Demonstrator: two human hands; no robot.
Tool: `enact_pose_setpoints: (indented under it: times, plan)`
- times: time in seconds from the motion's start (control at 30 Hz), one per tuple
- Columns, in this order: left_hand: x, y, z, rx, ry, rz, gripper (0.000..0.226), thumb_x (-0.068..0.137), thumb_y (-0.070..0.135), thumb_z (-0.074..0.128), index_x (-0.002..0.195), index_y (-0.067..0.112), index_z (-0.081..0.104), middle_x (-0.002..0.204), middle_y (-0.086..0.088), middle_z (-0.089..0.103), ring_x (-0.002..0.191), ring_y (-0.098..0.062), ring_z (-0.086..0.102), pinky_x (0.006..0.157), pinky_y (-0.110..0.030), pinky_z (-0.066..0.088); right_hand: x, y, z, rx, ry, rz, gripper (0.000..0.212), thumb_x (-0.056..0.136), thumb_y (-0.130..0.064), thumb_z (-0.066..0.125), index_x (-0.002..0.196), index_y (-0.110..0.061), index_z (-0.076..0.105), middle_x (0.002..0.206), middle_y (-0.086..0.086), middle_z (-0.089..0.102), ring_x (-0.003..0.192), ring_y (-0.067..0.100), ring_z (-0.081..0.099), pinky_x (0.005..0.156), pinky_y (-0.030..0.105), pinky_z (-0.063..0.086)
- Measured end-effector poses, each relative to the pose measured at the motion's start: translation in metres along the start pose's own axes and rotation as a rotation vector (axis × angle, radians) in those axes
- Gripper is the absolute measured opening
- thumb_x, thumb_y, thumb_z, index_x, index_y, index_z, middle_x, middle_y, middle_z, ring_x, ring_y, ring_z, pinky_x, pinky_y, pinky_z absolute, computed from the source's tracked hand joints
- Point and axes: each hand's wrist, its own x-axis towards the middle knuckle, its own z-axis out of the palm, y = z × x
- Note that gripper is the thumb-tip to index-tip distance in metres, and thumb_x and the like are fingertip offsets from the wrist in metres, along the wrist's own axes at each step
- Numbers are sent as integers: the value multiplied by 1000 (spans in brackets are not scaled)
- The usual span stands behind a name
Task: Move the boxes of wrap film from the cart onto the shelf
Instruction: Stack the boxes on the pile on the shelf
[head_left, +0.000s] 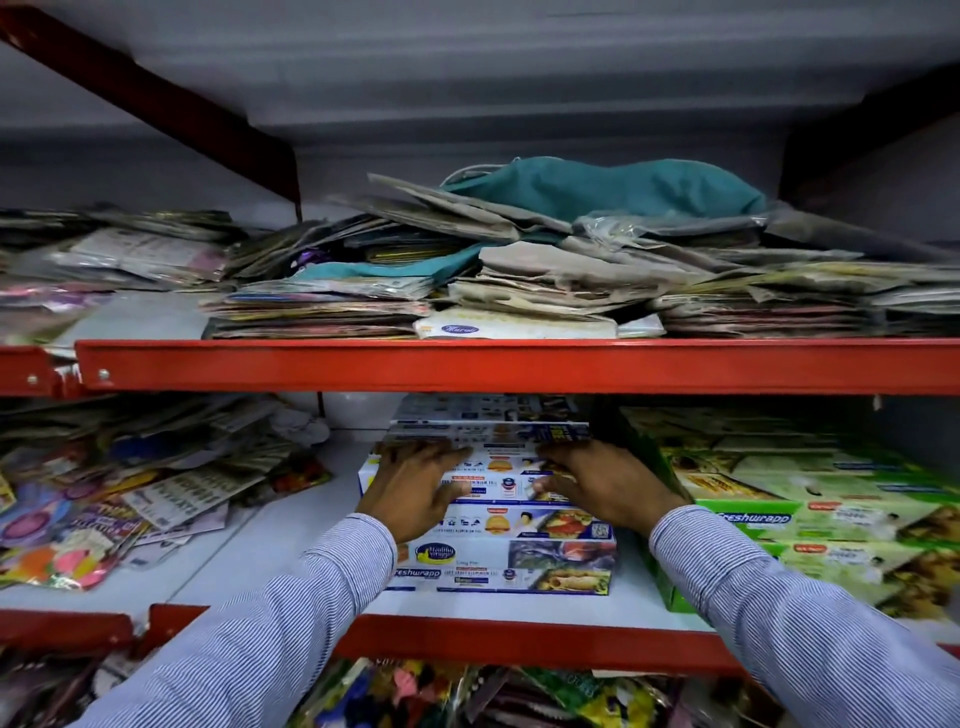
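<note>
A stack of white and blue wrap film boxes (524, 558) lies on the white middle shelf (291, 551). Both my hands reach into the shelf over the stack. My left hand (415, 486) lies with spread fingers on the upper boxes at the stack's left side. My right hand (605, 480) rests on the right side, fingertips touching the top blue and white box (488, 434), which looks blurred. Whether either hand grips a box or only presses on it is unclear. The cart is out of view.
Green wrap boxes (810, 514) are stacked right of the white stack. Loose colourful packets (130, 493) pile up on the left. The red rail (519, 364) of the shelf above hangs low over the boxes, loaded with paper bags and a teal cloth (597, 189).
</note>
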Motion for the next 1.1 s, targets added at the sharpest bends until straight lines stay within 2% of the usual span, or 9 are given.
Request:
enact_pose_setpoints:
  times: [0.13,0.2,0.3,0.4,0.53,0.67,0.83,1.03,1.1]
  plan:
    - [-1,2,4,18,5,-7,51,100,52,38,148,39,31,156,4,39,142,-25,35,115,-55,24,-4,2,2,-5,31,18,59,90,-64,40,137,-29,47,134,5,63,119,28,60,94,41,53]
    - [-4,4,5,45,46,-16,54,99,54,34,149,37,29,159,1,34,147,-28,26,117,-59,17,-8,-1,9,-56,108,-1,62,92,-63,37,141,-27,41,143,5,55,128,28,53,102,41,48]
    - [-16,9,10,158,213,30,65,98,60,29,154,30,16,165,-5,13,151,-34,5,117,-65,6,-19,-14,26,-123,310,-43,70,96,-61,26,152,-20,23,161,5,27,150,23,22,122,47,22]
    - [-32,12,21,231,293,88,76,97,61,34,156,23,6,165,-11,1,151,-36,-5,117,-67,4,-26,-30,49,-208,369,-30,74,97,-61,25,155,-16,10,165,3,5,153,23,2,123,51,7]
    - [-34,-1,40,275,233,48,74,96,58,36,155,20,13,163,-18,10,149,-43,2,113,-73,8,-20,-28,75,-260,330,53,78,96,-63,26,155,-13,9,164,5,6,152,26,8,120,54,7]
    - [-29,-10,49,309,197,67,79,92,63,30,155,17,16,161,-22,16,148,-47,8,112,-75,7,-14,-23,84,-329,321,84,81,95,-65,23,155,-12,7,164,6,5,151,29,9,120,55,9]
    - [-31,-14,51,314,232,81,86,88,68,30,154,16,15,161,-22,13,147,-49,10,111,-77,3,-14,-22,90,-342,407,77,82,95,-64,25,154,-11,4,163,8,7,151,28,12,119,57,12]
    - [-48,-30,62,293,243,76,71,98,56,19,155,14,10,161,-21,10,148,-45,6,109,-79,7,-18,-19,108,-412,425,57,84,95,-65,29,154,-11,6,165,5,-9,152,24,0,120,56,9]
    - [-49,-29,59,313,219,78,65,101,47,24,155,14,10,162,-22,12,148,-46,7,108,-79,9,-17,-20,109,-421,415,74,84,94,-65,29,154,-11,6,165,4,-11,152,25,1,120,56,8]
